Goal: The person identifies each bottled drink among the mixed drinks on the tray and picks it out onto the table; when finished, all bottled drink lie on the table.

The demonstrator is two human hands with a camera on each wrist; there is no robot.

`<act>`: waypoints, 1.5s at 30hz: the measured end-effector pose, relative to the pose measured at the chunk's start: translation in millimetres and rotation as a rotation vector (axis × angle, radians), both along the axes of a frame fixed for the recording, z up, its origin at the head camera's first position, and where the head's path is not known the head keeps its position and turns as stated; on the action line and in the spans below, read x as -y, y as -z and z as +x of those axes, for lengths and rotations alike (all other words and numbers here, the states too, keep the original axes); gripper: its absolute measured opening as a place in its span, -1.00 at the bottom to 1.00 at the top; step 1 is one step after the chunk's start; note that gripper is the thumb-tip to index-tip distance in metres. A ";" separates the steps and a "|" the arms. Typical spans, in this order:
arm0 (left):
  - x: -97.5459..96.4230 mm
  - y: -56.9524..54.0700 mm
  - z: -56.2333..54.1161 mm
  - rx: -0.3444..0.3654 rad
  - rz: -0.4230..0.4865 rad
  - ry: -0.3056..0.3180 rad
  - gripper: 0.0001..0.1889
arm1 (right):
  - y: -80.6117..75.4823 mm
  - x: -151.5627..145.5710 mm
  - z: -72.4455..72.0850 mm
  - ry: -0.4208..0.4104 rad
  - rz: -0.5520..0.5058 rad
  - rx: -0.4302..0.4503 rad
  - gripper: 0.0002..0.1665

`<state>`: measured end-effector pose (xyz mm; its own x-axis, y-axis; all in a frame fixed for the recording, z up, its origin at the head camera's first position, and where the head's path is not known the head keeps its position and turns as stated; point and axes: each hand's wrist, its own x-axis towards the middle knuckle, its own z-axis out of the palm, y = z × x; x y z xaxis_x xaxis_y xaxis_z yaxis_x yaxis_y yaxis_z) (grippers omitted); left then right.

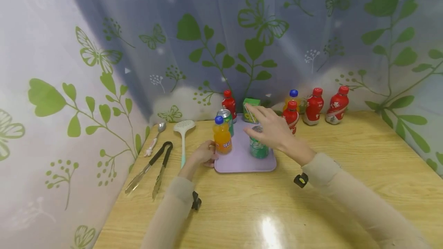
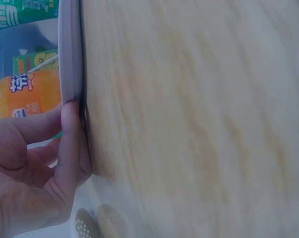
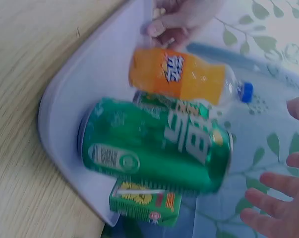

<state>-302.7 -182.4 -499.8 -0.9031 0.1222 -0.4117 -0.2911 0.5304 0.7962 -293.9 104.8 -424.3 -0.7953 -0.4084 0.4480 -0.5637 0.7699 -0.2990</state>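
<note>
A lilac tray (image 1: 242, 166) lies on the wooden table. My left hand (image 1: 206, 153) pinches its left rim between thumb and fingers, as the left wrist view shows at close range. Beside that hand, an orange soda bottle (image 1: 222, 137) with a blue cap stands on the tray. At the tray's front right is a green soda can (image 1: 258, 147), upright. My right hand (image 1: 269, 126) hovers by the can's top, fingers spread and apart from it in the right wrist view. Another green can (image 1: 226, 120) and a green drink carton (image 1: 251, 107) with a straw stand farther back.
Left of the tray lie tongs (image 1: 157, 164), a slotted turner (image 1: 184, 128) and a spoon (image 1: 157, 137). Several red bottles (image 1: 313, 107) and another orange soda bottle (image 1: 292, 96) stand along the back and right. A printed curtain (image 1: 214, 30) hangs behind the table.
</note>
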 end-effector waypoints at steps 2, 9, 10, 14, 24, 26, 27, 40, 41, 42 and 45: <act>0.0 0.4 0.1 -0.002 -0.001 -0.002 -0.34 | 2.4 10.2 0.3 -0.005 0.052 0.007 -0.03; 0.6 2.0 0.5 -0.008 0.006 0.000 -0.34 | 10.7 35.9 -6.2 -0.019 0.150 0.004 -0.02; 0.7 2.4 0.4 -0.008 0.004 -0.001 -0.34 | 11.5 39.0 -7.6 -0.018 0.158 0.005 -0.01; 1.7 4.3 -1.2 -0.016 -0.003 0.000 -0.35 | 13.5 51.3 -12.3 0.003 0.174 0.033 0.03; 3.0 8.0 -1.6 -0.021 -0.003 0.004 -0.37 | 21.0 79.4 -23.5 0.069 0.261 0.165 0.03; 2.7 7.4 -1.4 -0.023 -0.001 0.004 -0.37 | 23.2 82.1 -26.7 0.075 0.280 0.160 0.02; 2.4 6.9 -1.3 -0.024 -0.001 0.003 -0.37 | 24.1 83.0 -28.2 0.079 0.289 0.156 0.02; 1.5 4.6 -3.2 -0.033 -0.011 0.003 -0.36 | 21.4 93.5 -36.0 0.112 0.324 0.159 0.05; 1.6 4.9 -3.3 -0.033 -0.010 0.006 -0.36 | 21.5 94.1 -36.0 0.115 0.325 0.163 0.06; 1.8 5.3 -3.3 -0.032 -0.009 0.007 -0.36 | 21.6 94.6 -35.9 0.118 0.325 0.166 0.06; 1.9 6.0 -3.3 -0.029 -0.001 0.005 -0.35 | 21.9 94.8 -36.1 0.125 0.327 0.162 0.03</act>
<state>-306.1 -184.3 -505.8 -0.9141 0.1266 -0.3853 -0.2650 0.5327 0.8038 -330.0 10.0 -446.2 -0.8977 -0.4046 0.1746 -0.4253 0.8991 -0.1034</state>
